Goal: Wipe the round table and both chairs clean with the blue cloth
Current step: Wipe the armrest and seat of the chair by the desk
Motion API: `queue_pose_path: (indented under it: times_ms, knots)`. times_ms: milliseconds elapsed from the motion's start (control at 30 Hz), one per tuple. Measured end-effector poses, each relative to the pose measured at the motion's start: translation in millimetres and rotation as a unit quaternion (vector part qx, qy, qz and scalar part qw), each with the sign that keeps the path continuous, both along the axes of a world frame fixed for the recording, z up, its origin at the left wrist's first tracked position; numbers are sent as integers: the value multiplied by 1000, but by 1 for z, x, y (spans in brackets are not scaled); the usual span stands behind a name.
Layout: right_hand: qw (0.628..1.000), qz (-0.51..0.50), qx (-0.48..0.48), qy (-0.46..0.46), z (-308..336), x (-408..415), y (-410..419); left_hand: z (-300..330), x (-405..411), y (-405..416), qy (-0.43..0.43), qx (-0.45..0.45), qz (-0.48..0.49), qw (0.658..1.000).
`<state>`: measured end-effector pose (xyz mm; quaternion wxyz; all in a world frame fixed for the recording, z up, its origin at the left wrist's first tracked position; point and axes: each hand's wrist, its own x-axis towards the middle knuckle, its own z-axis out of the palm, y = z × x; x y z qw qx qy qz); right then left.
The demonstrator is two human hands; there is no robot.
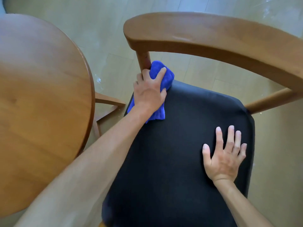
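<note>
Left hand [148, 94] clutches the half-hidden blue cloth [161, 76] against the chair [205, 35] post; right hand [225, 154] lies flat.

table [41, 99] left of chair [213, 35] | cloth [165, 76] at seat's [172, 153] far-left corner, against post | right hand [224, 159] on seat

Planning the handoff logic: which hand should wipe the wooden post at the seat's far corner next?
Left. The left hand already grips the blue cloth right against the post. The right hand lies flat and empty on the black seat, farther from it.
</note>
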<state>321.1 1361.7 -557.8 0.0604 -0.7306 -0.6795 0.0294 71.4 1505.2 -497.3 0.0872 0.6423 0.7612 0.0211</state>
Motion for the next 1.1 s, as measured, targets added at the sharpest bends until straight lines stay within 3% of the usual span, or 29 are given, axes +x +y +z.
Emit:
queue_pose_path:
  times_ms: [133,300,467,700,833,967,1100]
  knots:
    - [1000,0,-1,0,1,0,-1,-9,2,-19,36,-11,-23,999]
    - [1000,-2,1,6,2,0,0,-5,-20,-36,-26,4,-19,999]
    - [1000,-1,1,12,3,0,-1,0,-36,-144,-96,18,33,995]
    - [1000,-7,-1,21,6,-1,1,10,-46,-282,-194,-68,67,976]
    - [1000,-5,9,16,3,-2,1,9,-48,-233,-204,-54,103,972]
    - [1000,-2,17,13,1,-2,0,-5,-43,-103,-196,2,164,967]
    - [1000,-1,19,6,-1,-2,0,-16,-48,-3,-176,-15,199,964]
